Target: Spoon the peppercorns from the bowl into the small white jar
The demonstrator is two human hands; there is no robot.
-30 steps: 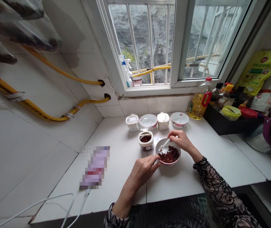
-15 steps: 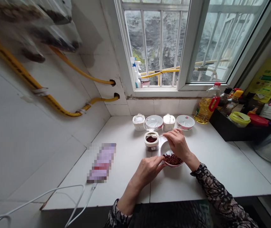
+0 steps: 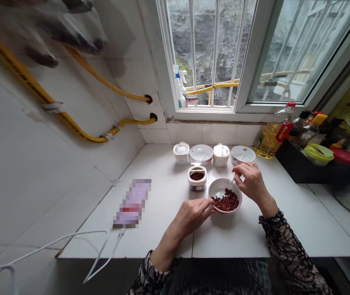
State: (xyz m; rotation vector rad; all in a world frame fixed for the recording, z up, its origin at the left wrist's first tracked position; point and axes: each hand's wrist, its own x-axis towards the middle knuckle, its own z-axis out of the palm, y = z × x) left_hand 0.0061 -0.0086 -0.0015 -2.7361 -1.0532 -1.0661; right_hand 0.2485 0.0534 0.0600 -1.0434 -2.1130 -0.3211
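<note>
White counter (image 3: pixel 162 174): bears everything below; an oil bottle (image 3: pixel 267 141) stands at back right.
Left hand (image 3: pixel 193 213): thumb and fingers narrowly parted, gripping the left side of the bowl (image 3: pixel 216 189).
Right hand (image 3: pixel 251 182): fingertips pinched together on the spoon (image 3: pixel 231 182).
Bowl: between the hands, containing dark red pieces (image 3: pixel 227 202).
Open jar (image 3: pixel 197 186): just beyond the bowl, leftward, clear lid raised.
Spoon: at the bowl's far-right rim, partly hidden by fingers.
</note>
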